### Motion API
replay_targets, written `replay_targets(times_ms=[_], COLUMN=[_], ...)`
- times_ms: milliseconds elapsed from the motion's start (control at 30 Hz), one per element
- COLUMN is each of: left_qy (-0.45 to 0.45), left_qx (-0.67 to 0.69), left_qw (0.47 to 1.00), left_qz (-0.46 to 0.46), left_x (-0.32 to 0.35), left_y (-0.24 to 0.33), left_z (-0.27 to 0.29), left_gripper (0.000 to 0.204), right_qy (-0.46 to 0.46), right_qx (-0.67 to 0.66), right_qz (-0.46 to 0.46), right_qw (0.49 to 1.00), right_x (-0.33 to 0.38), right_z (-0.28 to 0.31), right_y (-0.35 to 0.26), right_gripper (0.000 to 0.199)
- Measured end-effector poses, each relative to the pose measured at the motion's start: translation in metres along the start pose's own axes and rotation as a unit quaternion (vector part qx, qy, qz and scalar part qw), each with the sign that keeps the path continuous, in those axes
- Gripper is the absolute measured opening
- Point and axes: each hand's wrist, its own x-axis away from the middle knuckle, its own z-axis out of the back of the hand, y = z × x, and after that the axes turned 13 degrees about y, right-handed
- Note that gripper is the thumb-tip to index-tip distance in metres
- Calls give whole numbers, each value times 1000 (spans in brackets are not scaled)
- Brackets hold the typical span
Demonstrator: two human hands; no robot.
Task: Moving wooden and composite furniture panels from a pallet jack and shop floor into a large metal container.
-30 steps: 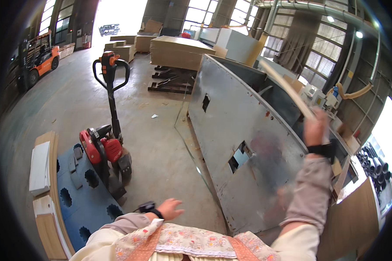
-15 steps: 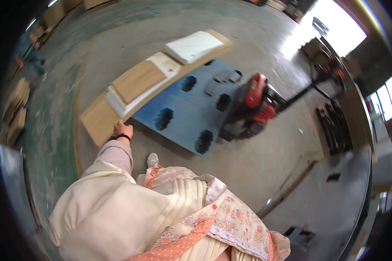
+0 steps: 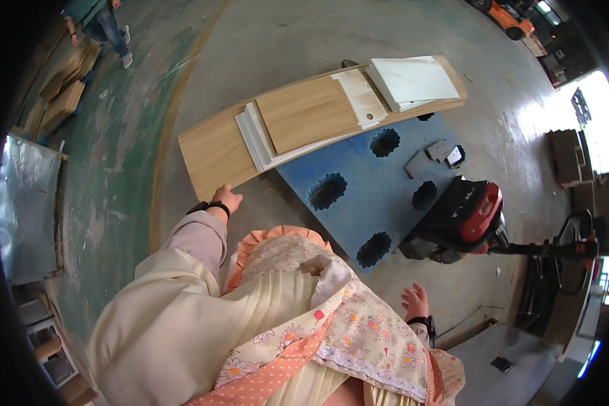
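Note:
My left hand (image 3: 229, 198) is at the near edge of a long wood-look board (image 3: 210, 152), its fingers curled in against that edge. On the long board lie a shorter wood-look panel (image 3: 304, 111), with white panels (image 3: 250, 139) under it, and a stack of white panels (image 3: 413, 81) at the far right end. The boards lie across the far-left side of a blue plastic pallet (image 3: 358, 196) and overhang it to the left. My right hand (image 3: 415, 301) hangs free near my right side, fingers spread and holding nothing.
A red and black pallet truck (image 3: 474, 216) stands at the pallet's right side, its handle pointing right. Small grey pieces (image 3: 430, 159) lie on the pallet. A person (image 3: 105, 30) stands far left near stacked boards (image 3: 64, 95). A grey tabletop (image 3: 514, 355) is at lower right.
My view has turned, so the boards and pallet appear farther right. My right hand has come into view. My left hand remains at the board's near edge.

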Motion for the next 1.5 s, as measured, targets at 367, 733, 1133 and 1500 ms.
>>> replay_targets(times_ms=[367,733,1133,1500], left_qy=[-4,46,-101,-41], left_qx=[-29,-70,-142,-149], left_qw=[998,995,979,973], left_qz=[55,-59,-107,-173], left_x=[-23,-277,-443,-384], left_y=[15,74,151,133], left_z=[-37,-69,-84,-104], left_gripper=[63,70,92,79], right_qy=[-127,-304,-373,-189], right_qx=[246,335,281,-211], right_qz=[-101,112,-62,-310], right_qw=[956,885,882,907], right_x=[-123,-129,-89,-109], right_z=[-156,-403,-584,-607], right_y=[-38,-47,-55,-20], right_gripper=[35,34,75,56])
